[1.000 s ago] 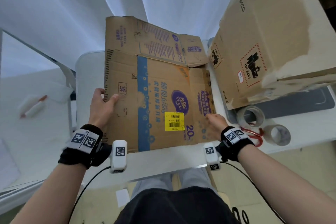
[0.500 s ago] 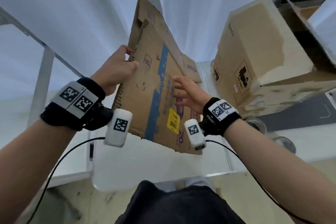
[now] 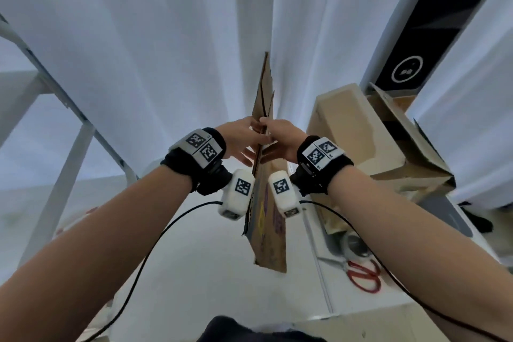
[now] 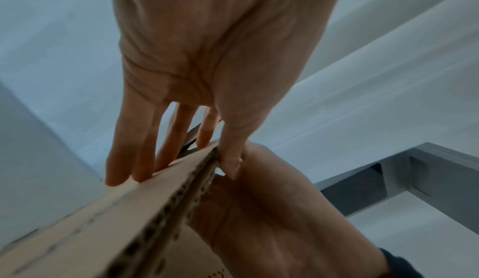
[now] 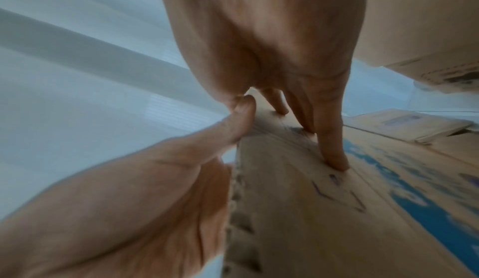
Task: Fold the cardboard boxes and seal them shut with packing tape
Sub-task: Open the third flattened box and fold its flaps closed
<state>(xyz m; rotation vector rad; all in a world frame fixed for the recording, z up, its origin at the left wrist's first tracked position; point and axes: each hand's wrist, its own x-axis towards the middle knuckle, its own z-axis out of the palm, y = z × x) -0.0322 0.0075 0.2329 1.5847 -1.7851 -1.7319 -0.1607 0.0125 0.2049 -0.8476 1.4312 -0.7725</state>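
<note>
- We see the flattened cardboard box (image 3: 268, 219) held upright on edge above the white bench (image 3: 194, 272), its layers together, nothing inside.
- Our left hand (image 3: 236, 137) pinches its edge, thumb against straight fingers (image 4: 134, 159).
- Our right hand (image 3: 280, 137) grasps the opposite face, fingers (image 5: 332, 149) pressing.
- At 3 o'clock stands an assembled box (image 3: 361, 141); its contents are hidden.
- At 4 o'clock lie a tape roll (image 3: 356, 247) and red scissors (image 3: 363, 272).

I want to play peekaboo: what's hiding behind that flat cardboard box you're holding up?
Behind the flattened cardboard box hangs a white curtain. Whatever sits directly behind the board itself is covered.
</note>
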